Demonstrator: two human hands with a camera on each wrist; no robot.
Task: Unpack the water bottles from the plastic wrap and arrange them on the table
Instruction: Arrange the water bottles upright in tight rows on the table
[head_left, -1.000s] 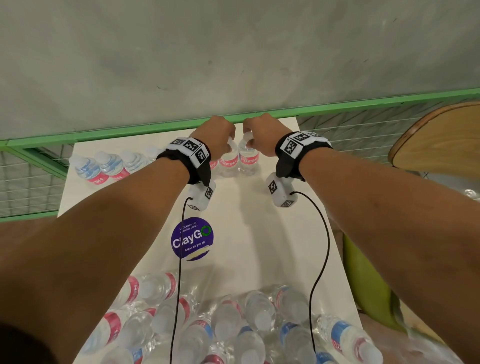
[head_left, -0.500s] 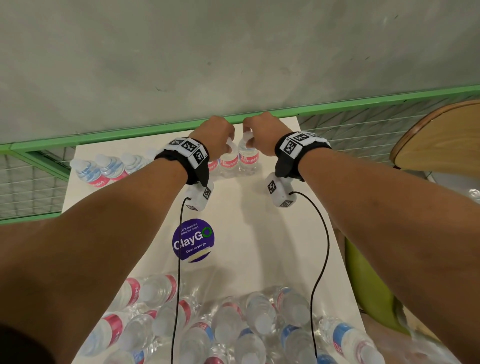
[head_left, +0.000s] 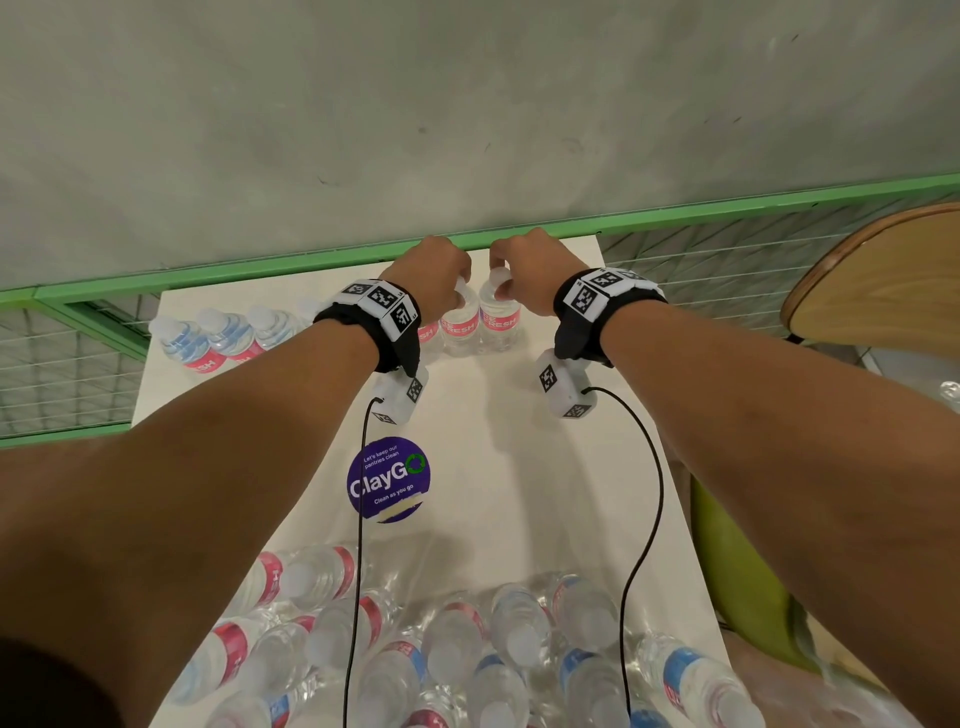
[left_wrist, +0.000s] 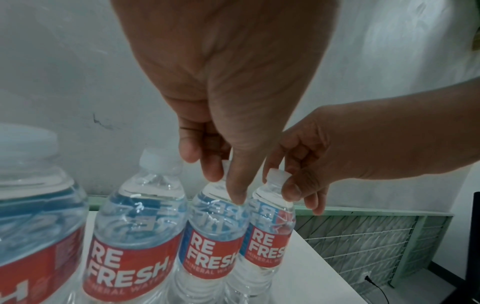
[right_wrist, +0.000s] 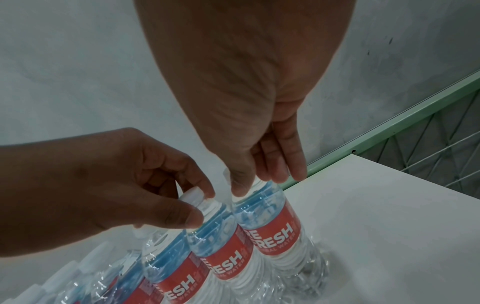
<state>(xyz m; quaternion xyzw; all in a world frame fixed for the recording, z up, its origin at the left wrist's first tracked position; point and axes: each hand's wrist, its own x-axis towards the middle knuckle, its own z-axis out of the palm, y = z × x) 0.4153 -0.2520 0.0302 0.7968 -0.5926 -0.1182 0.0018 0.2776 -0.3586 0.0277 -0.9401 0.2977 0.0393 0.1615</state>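
Two water bottles with red labels stand side by side at the far edge of the white table (head_left: 519, 467). My left hand (head_left: 441, 270) pinches the white cap of the left bottle (head_left: 460, 327), which the left wrist view shows as the third bottle (left_wrist: 213, 232) in the row. My right hand (head_left: 519, 265) pinches the top of the rightmost bottle (head_left: 500, 325), and its thumb and fingers hide the cap of this bottle (right_wrist: 270, 226) in the right wrist view. The pack of bottles (head_left: 467, 649) in clear plastic wrap lies at the near edge.
More upright bottles (head_left: 218, 343) continue the row to the left. A purple ClayGo sticker (head_left: 388, 479) marks mid-table. A green rail (head_left: 260, 265) and a grey wall run behind the table. A wooden seat (head_left: 883, 280) and a green chair (head_left: 737, 571) stand at the right.
Almost nothing: both hands stay on the tops of the two bottles at the far edge, and the bottles stay upright on the table.
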